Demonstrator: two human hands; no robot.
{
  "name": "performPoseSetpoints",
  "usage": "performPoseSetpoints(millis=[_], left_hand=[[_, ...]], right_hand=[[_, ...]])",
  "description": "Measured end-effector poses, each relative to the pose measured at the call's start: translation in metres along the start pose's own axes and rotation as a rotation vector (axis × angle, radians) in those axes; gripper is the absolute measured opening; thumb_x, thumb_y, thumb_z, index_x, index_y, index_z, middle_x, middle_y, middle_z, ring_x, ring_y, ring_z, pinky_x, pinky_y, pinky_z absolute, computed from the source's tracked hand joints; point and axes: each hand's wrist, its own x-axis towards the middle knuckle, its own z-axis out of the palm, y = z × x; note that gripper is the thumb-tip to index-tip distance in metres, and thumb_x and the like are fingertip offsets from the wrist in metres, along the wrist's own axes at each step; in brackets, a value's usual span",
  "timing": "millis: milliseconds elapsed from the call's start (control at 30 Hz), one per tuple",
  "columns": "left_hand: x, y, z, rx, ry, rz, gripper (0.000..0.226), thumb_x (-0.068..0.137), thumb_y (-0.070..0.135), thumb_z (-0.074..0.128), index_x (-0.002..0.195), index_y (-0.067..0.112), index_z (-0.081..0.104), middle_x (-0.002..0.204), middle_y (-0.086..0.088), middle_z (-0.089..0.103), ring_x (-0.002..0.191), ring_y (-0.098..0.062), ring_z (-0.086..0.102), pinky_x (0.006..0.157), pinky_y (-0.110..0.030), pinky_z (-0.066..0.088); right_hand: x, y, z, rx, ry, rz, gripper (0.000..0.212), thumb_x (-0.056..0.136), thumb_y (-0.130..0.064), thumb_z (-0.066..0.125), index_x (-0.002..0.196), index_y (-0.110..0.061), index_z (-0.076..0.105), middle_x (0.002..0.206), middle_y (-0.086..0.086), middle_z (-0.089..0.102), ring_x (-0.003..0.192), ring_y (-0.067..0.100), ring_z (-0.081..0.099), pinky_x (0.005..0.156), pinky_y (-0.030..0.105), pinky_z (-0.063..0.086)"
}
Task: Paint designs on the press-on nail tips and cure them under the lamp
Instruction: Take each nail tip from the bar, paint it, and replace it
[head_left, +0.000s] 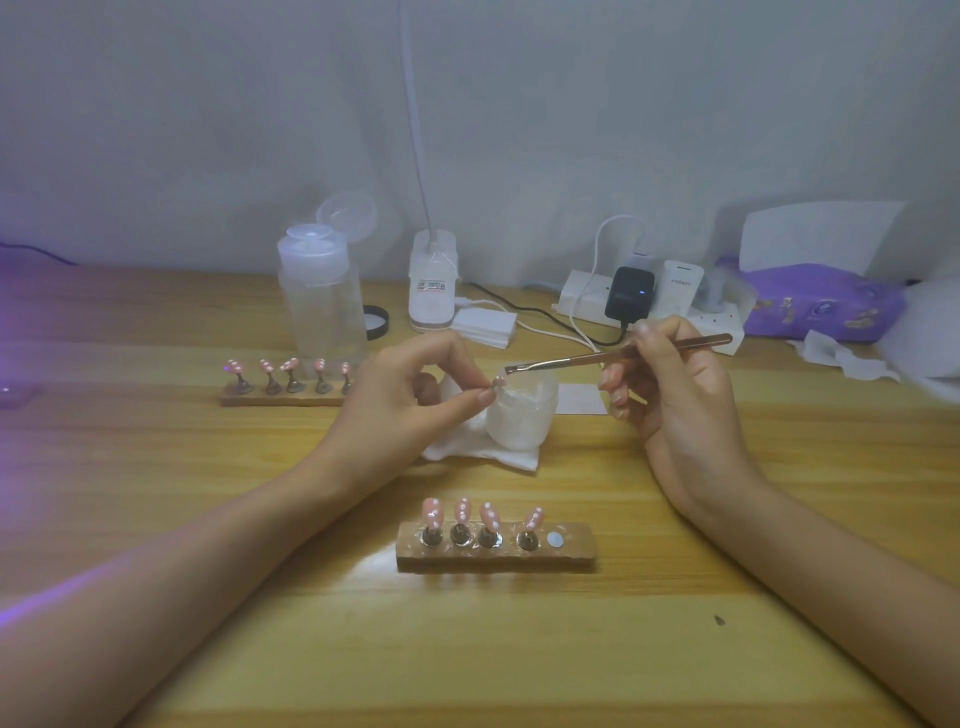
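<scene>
A single wide-angle view, worn on the person's head, looks forward and down across the bench. It sits close. Both forearms run in from the lower corners, and the left hand and right hand come together near the middle of the frame. The nearer nail stand lies just below them, toward the camera. The wall behind the bench fills the upper part. The bench's far edge bows slightly, probably from the lens, and detail is poor at the far left under purple light.
</scene>
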Motion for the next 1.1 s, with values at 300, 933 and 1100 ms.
performPoseSetpoints(millis=[300,933,1100], left_hand=[[-0.001,0.001,0.0,-0.03,0.005,-0.049,0.019,0.086,0.007,0.074,0.074,0.013,0.062,0.054,0.024,0.057,0.043,-0.001,0.038,0.046,-0.008,0.028],[-0.001,-0.001,0.0,-0.001,0.0,-0.025,0.016,0.088,0.008,0.073,0.077,0.011,0.062,0.052,0.028,0.053,0.043,-0.002,0.035,0.046,-0.006,0.026],[-0.001,-0.002,-0.001,0.027,0.02,-0.009,0.016,0.087,0.007,0.074,0.077,0.012,0.062,0.052,0.029,0.052,0.042,-0.001,0.034,0.046,-0.006,0.026]], right_hand=[[-0.001,-0.002,-0.001,-0.093,0.029,-0.076,0.025,0.103,-0.016,0.049,0.079,-0.018,0.047,0.057,0.001,0.062,0.051,0.012,0.055,0.045,0.02,0.042],[0.009,-0.017,0.006,-0.348,-0.126,-0.223,0.025,0.103,-0.017,0.052,0.079,-0.016,0.046,0.058,0.007,0.061,0.049,0.019,0.051,0.043,0.025,0.043],[0.005,-0.008,-0.004,-0.157,0.031,-0.107,0.027,0.103,-0.017,0.05,0.076,-0.018,0.047,0.055,0.0,0.059,0.05,0.013,0.053,0.044,0.021,0.041]])
